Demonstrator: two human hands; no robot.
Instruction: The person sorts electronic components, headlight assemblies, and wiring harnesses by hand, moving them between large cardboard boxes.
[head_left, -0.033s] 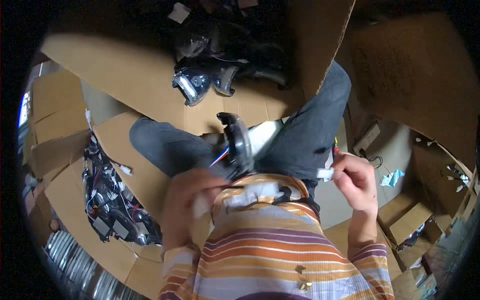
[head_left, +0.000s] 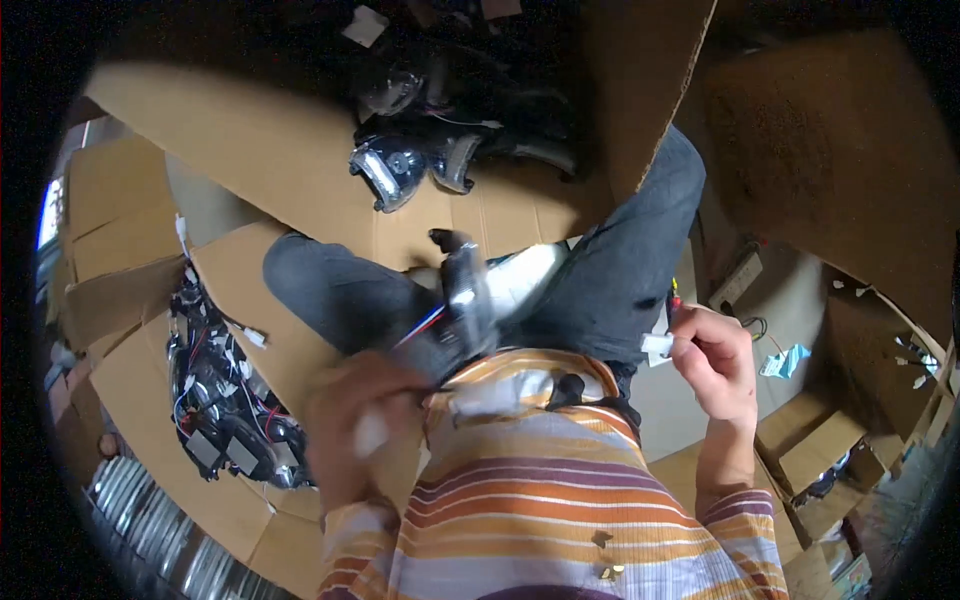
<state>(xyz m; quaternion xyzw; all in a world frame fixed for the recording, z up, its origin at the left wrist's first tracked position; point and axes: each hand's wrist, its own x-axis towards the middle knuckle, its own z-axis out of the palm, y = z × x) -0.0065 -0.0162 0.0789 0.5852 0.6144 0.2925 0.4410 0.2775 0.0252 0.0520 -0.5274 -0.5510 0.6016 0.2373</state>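
Note:
My right hand (head_left: 716,362) is pinched shut beside my thigh, with a small white piece (head_left: 656,343) between thumb and fingertips; I cannot make out its kind. My left hand (head_left: 365,395) is smeared by motion in front of my belly, so its grip is unclear. A white blur (head_left: 371,432) shows at its lower side. Across my lap lies a black lamp unit with a clear lens (head_left: 466,290), itself blurred. Red, white and blue wires (head_left: 424,323) run from the lamp unit towards my left hand. A white sheet (head_left: 525,275) lies just right of it.
Ahead, an open cardboard box (head_left: 290,150) holds several black lamp units (head_left: 388,175). Another box on the left contains wired lamp units (head_left: 235,400). Stacked shiny round parts (head_left: 150,525) stand at lower left. A power strip (head_left: 738,280) and a blue-white wrapper (head_left: 785,361) lie to the right.
My left hand has moved a little left and down, away from my belly. The lamp unit in my lap has shifted slightly left. My right hand keeps its pinch.

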